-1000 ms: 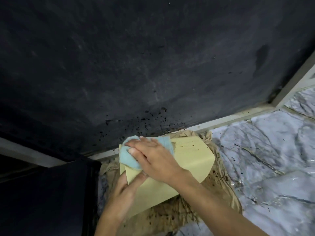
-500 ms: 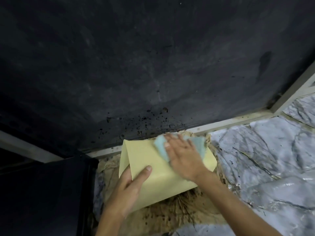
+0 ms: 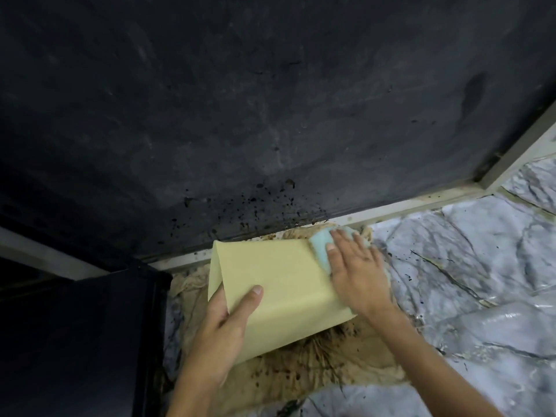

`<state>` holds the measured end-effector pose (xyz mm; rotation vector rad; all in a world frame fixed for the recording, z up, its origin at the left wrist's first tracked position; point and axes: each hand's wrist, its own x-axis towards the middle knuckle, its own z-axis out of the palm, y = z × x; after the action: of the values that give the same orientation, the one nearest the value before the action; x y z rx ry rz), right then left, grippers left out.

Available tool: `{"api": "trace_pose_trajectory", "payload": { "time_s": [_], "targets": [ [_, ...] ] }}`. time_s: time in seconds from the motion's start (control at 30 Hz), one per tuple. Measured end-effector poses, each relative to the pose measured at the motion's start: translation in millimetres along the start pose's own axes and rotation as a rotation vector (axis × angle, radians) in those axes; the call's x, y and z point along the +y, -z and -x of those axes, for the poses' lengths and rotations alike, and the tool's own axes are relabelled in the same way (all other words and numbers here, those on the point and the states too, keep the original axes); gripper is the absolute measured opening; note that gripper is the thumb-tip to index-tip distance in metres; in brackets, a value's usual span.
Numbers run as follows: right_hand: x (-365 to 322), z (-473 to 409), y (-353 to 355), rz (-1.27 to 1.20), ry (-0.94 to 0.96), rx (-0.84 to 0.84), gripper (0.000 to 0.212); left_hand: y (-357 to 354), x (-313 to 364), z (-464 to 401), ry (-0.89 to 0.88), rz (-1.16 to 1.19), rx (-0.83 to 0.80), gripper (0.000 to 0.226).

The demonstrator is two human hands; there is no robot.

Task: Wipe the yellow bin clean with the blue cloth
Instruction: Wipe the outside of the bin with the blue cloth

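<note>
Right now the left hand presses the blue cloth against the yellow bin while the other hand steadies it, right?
Not quite: the head view shows the right hand pressing the blue cloth against the yellow bin, while the left hand steadies it.

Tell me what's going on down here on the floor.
A person is wiping a yellow bin that lies on its side on a stained brown rag by a dark wall. The left hand grips the bin's near edge to steady it, thumb on top. The right hand presses a blue cloth flat against the bin's far right corner. Dark specks dot the wall and the marble floor.
</note>
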<state>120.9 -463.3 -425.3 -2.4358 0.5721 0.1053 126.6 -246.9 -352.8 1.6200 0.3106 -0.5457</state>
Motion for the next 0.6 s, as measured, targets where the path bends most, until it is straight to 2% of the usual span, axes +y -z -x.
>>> {"api": "trace_pose_trajectory", "payload": {
  "time_s": [0.13,0.23,0.47,0.53,0.6],
  "targets": [
    [-84,48,-21,-0.038,0.241,0.061,0.070,-4,-1,-3,-0.074,-0.063,0.069,0.018],
    [-90,55,-28,-0.061,0.321,0.174,0.066,-6,2,-2,-0.057,-0.053,0.085,0.021],
    [8,1,-3,-0.024,0.052,0.150,0.066,8,-3,-8,0.022,0.023,0.080,0.017],
    [10,-6,2,-0.009,0.044,0.083,0.068,11,-6,-9,0.022,0.018,0.070,0.020],
    [-14,0,0,0.062,0.149,0.003,0.065,12,-8,-8,0.010,0.003,0.064,0.022]
  ]
}}
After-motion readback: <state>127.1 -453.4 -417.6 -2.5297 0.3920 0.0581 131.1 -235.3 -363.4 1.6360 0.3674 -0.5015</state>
